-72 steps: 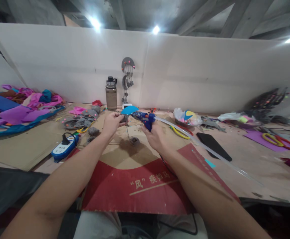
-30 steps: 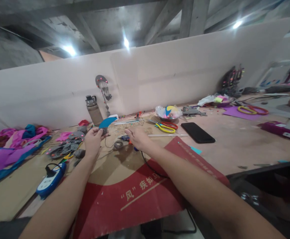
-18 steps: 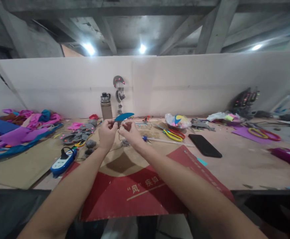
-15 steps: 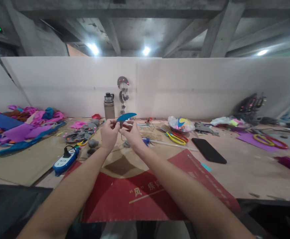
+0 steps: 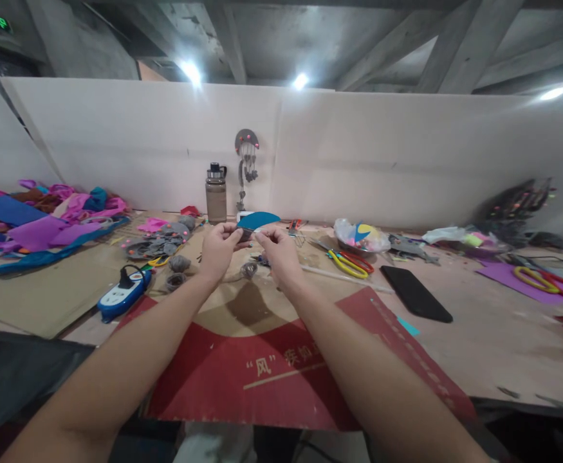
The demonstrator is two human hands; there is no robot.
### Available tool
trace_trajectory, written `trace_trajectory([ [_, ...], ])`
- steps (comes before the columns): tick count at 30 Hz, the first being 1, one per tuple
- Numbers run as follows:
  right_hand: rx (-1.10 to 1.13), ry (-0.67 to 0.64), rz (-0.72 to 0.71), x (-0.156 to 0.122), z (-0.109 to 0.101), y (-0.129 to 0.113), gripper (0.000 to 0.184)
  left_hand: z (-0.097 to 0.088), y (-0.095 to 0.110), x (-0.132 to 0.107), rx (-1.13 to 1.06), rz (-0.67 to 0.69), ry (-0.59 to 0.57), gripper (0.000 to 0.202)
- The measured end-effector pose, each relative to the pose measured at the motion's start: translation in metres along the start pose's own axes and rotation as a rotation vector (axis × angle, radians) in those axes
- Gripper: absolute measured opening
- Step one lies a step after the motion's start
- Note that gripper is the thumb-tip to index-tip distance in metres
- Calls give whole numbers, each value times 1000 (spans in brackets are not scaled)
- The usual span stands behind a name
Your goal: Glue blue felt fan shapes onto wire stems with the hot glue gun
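Note:
Above the middle of the table, my left hand (image 5: 218, 254) pinches a dark grey strip (image 5: 247, 234) along the lower edge of a blue half-moon felt piece (image 5: 262, 219). The fingertips of my right hand (image 5: 281, 256) are closed on the right side of the same blue piece, close to the left fingertips. Some of the lower edge is hidden by the fingers. Under the hands a small coil of grey yarn (image 5: 249, 270) lies on the cardboard (image 5: 204, 315). More grey yarn balls (image 5: 179, 263) sit left of my left hand.
A blue-white power strip (image 5: 124, 297) and heaped felt scraps (image 5: 52, 235) lie left. Yellow-and-red scissors (image 5: 349, 265), a black phone (image 5: 416, 294) and a plastic-wrapped bowl (image 5: 361, 239) are right. A bottle (image 5: 216, 196) stands behind, near a hanging grey ornament (image 5: 247, 143).
The view has tilted down and shifted slightly left. The blue piece has turned in my fingers, and a dark grey strip now shows at its lower edge. My right fingertips have shifted right along it.

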State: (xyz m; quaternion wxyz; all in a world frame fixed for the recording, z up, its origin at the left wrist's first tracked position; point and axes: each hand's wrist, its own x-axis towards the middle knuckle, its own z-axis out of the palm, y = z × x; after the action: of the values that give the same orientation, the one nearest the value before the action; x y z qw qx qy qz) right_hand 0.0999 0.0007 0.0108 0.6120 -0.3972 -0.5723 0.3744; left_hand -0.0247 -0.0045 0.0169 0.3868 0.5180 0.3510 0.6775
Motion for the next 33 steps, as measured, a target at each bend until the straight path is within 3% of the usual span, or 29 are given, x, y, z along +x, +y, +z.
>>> trace_trajectory([
  [15,29,102,-32,-3,-5,-10,18,2,3,-5,-136,-98,-88,12],
  [29,64,80,1,-1,-7,-6,23,5,9,-7,-205,-168,-93,11],
  [33,173,84,12,0,-7,-6,21,5,11,-6,-232,-217,-105,12],
])
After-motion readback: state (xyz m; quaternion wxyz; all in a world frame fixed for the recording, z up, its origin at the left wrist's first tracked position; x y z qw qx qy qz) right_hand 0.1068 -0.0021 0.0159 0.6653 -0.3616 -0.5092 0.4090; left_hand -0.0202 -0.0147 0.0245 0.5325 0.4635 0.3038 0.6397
